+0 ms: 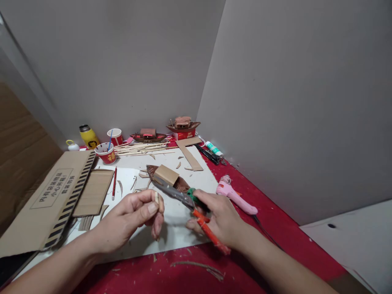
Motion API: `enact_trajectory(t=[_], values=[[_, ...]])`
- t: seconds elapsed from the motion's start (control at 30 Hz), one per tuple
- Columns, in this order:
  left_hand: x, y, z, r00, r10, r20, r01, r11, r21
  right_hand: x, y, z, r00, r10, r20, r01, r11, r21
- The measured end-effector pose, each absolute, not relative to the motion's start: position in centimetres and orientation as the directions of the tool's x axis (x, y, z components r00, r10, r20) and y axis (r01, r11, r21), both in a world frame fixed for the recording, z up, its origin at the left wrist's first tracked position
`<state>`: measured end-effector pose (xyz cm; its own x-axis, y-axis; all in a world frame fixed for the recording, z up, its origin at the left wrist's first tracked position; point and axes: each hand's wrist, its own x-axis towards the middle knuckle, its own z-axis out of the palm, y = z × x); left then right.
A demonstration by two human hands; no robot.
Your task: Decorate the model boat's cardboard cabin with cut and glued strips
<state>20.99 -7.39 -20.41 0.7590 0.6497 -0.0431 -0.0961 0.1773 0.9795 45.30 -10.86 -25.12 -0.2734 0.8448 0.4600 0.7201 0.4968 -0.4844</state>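
Left hand [137,214] pinches a small pale stub [157,198] between thumb and fingertips, long axis roughly upright. Right hand [219,212] is closed round the taped shears [174,192], blades slanting far-left, just beyond the stub and crossing its line (contact: can't tell, blade gap neither). Model boat [183,185] lies past both hands on the white sheet [174,232] over the tabletop [275,220], long axis slanting like the blades; right hand is nearer it.
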Motion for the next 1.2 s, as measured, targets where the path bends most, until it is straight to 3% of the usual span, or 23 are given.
enact_trajectory(t=[0.17,0.47,0.8,1.03,1.2], values=[[21.26,-7.54,-20.06,0.73,0.682,-0.042,-0.078,0.144,0.986,45.22,-10.57,-25.2,-0.313,0.799,0.514,0.812,0.505,-0.291],[21.62,-7.79,-19.77,0.721,0.688,-0.077,-0.049,0.162,0.986,45.6,-10.43,-25.56,-0.309,0.775,0.551,0.873,0.461,-0.159],[21.18,-7.85,-20.37,0.741,0.669,-0.056,-0.066,0.155,0.986,45.58,-10.8,-24.93,-0.307,0.744,0.594,0.807,0.534,-0.252],[21.27,-7.9,-20.15,0.774,0.632,-0.049,-0.117,0.219,0.969,45.5,-10.85,-25.45,-0.235,0.858,0.456,0.731,0.466,-0.5],[21.47,-7.67,-20.24,0.778,0.625,-0.062,-0.201,0.341,0.918,45.23,-10.8,-24.92,-0.242,0.86,0.449,0.716,0.471,-0.515]])
